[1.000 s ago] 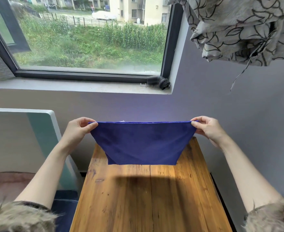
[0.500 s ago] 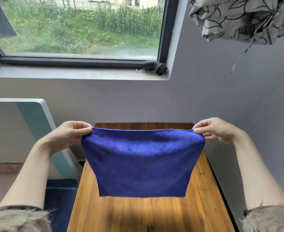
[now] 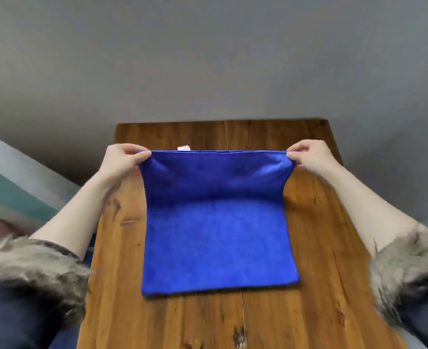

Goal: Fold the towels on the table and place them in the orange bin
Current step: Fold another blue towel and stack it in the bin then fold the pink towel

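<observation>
A blue towel [image 3: 218, 238] lies with its near half flat on the wooden table [image 3: 316, 248], while its far half is lifted off the wood. My left hand [image 3: 122, 159] pinches the far left corner and my right hand [image 3: 308, 156] pinches the far right corner, stretching the far edge taut. A small white label [image 3: 183, 148] sticks up at that far edge. The orange bin is not in view.
A grey wall [image 3: 207, 59] rises just behind the table's far edge. At the left stands a white and teal panel [image 3: 11, 182]. Bare wood shows on both sides of the towel and in front of it.
The towel hung in the air before; now its lower half lies flat on the table. Both hands came down and nearer with the corners still pinched. The view tilted down, losing the window and curtain.
</observation>
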The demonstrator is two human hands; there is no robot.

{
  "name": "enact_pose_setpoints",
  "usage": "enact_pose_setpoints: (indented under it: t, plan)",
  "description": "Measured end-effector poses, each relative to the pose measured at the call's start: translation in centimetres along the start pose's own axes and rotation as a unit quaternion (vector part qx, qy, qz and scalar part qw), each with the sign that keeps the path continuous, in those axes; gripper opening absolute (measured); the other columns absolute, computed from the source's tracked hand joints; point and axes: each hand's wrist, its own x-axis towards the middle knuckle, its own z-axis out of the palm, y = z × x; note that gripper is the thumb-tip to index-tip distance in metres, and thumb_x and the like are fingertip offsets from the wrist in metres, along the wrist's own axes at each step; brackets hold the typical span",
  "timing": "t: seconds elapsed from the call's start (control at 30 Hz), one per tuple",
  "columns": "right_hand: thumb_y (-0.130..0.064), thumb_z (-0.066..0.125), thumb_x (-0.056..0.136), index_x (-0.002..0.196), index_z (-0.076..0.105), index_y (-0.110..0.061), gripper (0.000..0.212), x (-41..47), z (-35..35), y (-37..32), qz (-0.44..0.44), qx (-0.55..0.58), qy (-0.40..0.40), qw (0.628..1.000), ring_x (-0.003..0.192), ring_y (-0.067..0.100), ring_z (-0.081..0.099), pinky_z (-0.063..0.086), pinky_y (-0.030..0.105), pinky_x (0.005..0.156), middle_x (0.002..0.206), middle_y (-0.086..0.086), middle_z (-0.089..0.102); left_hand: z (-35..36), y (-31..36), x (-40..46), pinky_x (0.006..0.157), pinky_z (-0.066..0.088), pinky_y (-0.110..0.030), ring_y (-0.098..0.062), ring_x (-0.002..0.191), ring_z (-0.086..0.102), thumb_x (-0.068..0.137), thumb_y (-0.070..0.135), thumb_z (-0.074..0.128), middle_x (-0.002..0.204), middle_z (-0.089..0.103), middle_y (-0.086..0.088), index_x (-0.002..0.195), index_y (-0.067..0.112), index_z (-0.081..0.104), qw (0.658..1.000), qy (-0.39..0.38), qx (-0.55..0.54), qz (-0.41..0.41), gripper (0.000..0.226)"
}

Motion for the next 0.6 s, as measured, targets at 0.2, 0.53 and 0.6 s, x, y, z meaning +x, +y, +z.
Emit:
enact_pose_setpoints:
  t: [0.2, 0.53, 0.6]
  plan:
    - [-0.019, 0.066, 0.081, 0.084, 0.069, -0.021, 0.005, 6.9, 5.2, 2.2, -0.023, 0.024, 0.081, 0.996, 0.089, 0.021, 0.062, 0.052, 0.037, 0.083, 0.095, 0.007, 0.07, 3.2, -3.9, 8.1, 0.084, 0.046, -0.029, -0.016, 0.094, 0.059, 0.083, 0.02, 0.066, 0.096, 0.067, -0.003, 0.089, 0.016, 0.069, 0.998, 0.046, 0.036, 0.018, 0.008]
    - [-0.019, 0.058, 0.089, 0.1, 0.069, -0.012, 0.017, 12.1, 9.5, 4.4, -0.06, -0.084, 0.144, 0.984, 0.105, 0.022, 0.059, 0.039, 0.019, 0.08, 0.108, 0.006, 0.067, 6.1, -7.7, 13.7, 0.082, 0.047, -0.035, -0.023, 0.092, 0.059, 0.083, 0.032, 0.066, 0.087, 0.059, 0.003, 0.093, 0.023, 0.064, 0.971, 0.101, 0.201, 0.078, 0.014]
    - [-0.022, 0.056, 0.09, 0.107, 0.064, -0.012, 0.021, 12.1, 9.9, 4.5, -0.069, -0.131, 0.163, 0.975, 0.108, 0.024, 0.055, 0.03, 0.016, 0.072, 0.116, 0.01, 0.061, 6.0, -7.9, 13.8, 0.093, 0.044, -0.042, -0.024, 0.095, 0.058, 0.082, 0.035, 0.066, 0.085, 0.055, 0.005, 0.103, 0.021, 0.06, 0.968, 0.119, 0.209, 0.076, 0.026]
